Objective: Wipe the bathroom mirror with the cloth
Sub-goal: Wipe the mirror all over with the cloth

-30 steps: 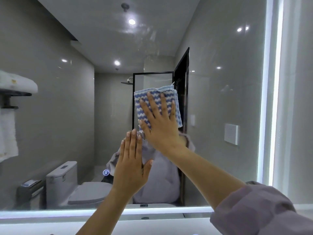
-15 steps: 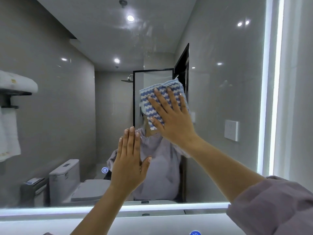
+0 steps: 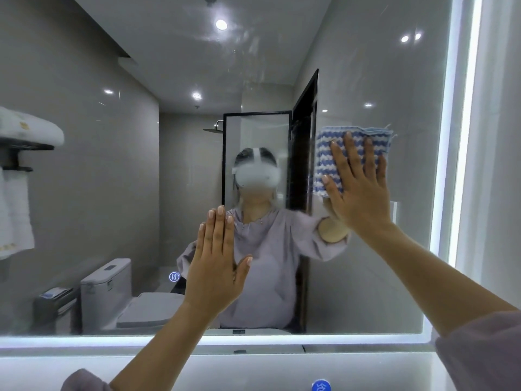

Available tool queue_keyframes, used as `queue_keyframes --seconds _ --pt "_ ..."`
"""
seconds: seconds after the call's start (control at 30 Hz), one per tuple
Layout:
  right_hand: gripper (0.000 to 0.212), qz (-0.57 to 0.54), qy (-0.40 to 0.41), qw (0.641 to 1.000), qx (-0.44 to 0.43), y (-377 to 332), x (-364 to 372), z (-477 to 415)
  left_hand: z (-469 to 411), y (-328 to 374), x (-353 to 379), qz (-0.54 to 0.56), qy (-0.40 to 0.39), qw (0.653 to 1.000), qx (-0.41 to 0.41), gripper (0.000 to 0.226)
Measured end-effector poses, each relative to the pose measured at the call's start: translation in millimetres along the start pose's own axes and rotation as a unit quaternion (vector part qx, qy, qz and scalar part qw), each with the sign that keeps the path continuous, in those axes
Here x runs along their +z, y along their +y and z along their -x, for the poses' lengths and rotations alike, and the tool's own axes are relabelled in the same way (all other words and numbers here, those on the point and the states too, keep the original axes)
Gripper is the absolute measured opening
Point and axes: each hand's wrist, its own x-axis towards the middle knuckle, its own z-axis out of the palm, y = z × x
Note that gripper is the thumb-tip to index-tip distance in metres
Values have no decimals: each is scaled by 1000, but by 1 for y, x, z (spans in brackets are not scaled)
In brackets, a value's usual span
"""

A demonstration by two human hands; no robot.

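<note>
At right of centre, the right hand point(image 3: 359, 190) presses the cloth point(image 3: 352, 149) flat-fingered against the mirror point(image 3: 112, 165); lower centre, the left hand point(image 3: 215, 266) rests there, fingers straight.

Left hand point(image 3: 215, 273) and right hand point(image 3: 359, 193) are raised, flat, palms forward.

Grey toilet point(image 3: 107, 289) at lower left, white towel point(image 3: 17, 218) hanging from a black rack point(image 3: 25, 148), black-framed shower screen point(image 3: 256, 136), ceiling spotlights point(image 3: 221, 24)

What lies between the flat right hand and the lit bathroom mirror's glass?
The folded blue-and-white wavy-striped cloth, pressed under the right hand against the mirror, as the head view shows.
</note>
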Motion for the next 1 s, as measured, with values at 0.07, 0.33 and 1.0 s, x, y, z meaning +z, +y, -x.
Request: queue_keyframes --seconds 0.07,0.33,1.0 --pt "65 -11 1 1000 17 -6 -1 0 0 0 0 -2 2 1000 2 78" --pt "64 -30 -7 997 71 -31 4 -1 -1 0 0 9 22 1000 13 78" --pt "61 -14 -1 991 -131 -152 18 -13 -2 0 0 33 13 999 -11 78"
